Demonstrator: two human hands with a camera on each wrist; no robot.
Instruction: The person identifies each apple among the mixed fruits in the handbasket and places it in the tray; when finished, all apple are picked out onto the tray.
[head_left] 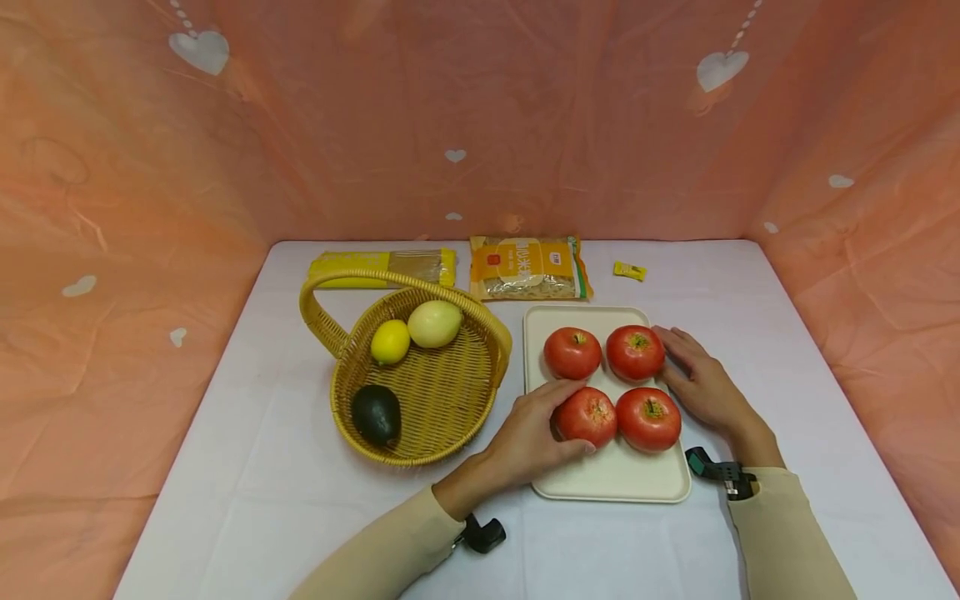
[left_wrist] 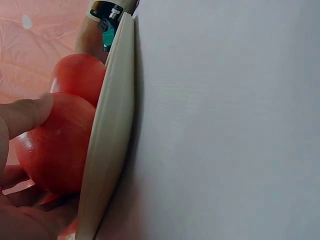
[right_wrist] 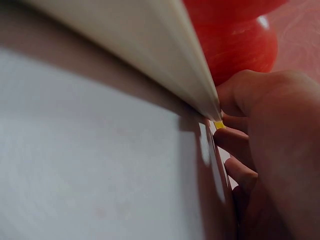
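Observation:
In the head view, several red apples sit on a cream tray (head_left: pixel 609 485). My left hand (head_left: pixel 528 437) grips the front-left apple (head_left: pixel 587 417), its thumb on the near side and its fingers around the far side. The left wrist view shows this same apple (left_wrist: pixel 60 145) still low against the tray rim (left_wrist: pixel 112 125). Along the tray's right edge rests my right hand (head_left: pixel 705 383), fingers loosely bent, beside the back-right apple (head_left: pixel 635 352). From the right wrist, the thumb (right_wrist: pixel 232 95) lies against the rim. Other apples are the back-left one (head_left: pixel 572 353) and front-right one (head_left: pixel 648 419).
Left of the tray stands a wicker basket (head_left: pixel 442 400) with a tall handle, holding a lemon (head_left: pixel 391 342), a pale green-yellow fruit (head_left: pixel 435 324) and a dark avocado (head_left: pixel 377 415). Behind lie a noodle pack (head_left: pixel 423 267), an orange food bag (head_left: pixel 528 268) and a small yellow packet (head_left: pixel 629 271).

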